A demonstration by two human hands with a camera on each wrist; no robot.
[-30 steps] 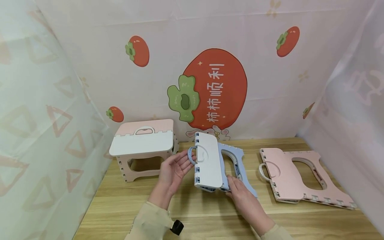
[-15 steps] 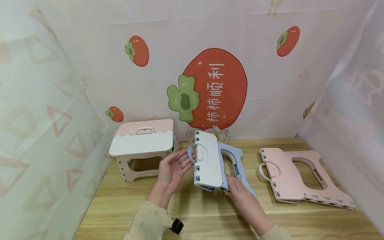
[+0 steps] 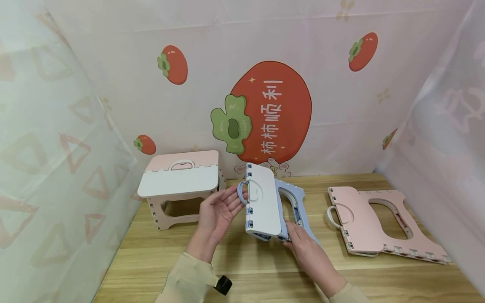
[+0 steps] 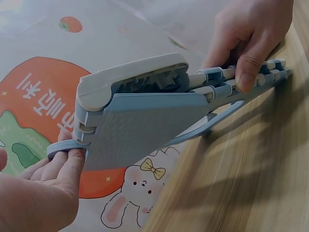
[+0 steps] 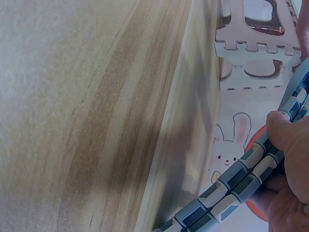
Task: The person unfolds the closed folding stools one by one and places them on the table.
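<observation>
A white and blue folding stool (image 3: pixel 261 202), folded flat, is held at a tilt, its handle end raised over the wooden table. My right hand (image 3: pixel 305 250) grips its near hinged edge, the thumb (image 5: pixel 280 125) on the blue and white hinge segments in the right wrist view. My left hand (image 3: pixel 219 212) is palm up at the handle end, fingers extended. In the left wrist view those fingers (image 4: pixel 70 166) reach to the blue loop handle (image 4: pixel 67 147) and touch the end of the stool beside it. The lower end of the stool is close to the table.
An unfolded pink and white stool (image 3: pixel 179 181) stands upright at the left, close to my left hand. On the right a folded pink stool (image 3: pixel 360 219) lies flat on the wooden table (image 3: pixel 257 277). A printed cloth backdrop (image 3: pixel 326 105) rises behind and along both sides.
The white and blue stool has risen slightly at its handle end, and its leg end has shifted a little left. Both hands stay nearly where they were.
</observation>
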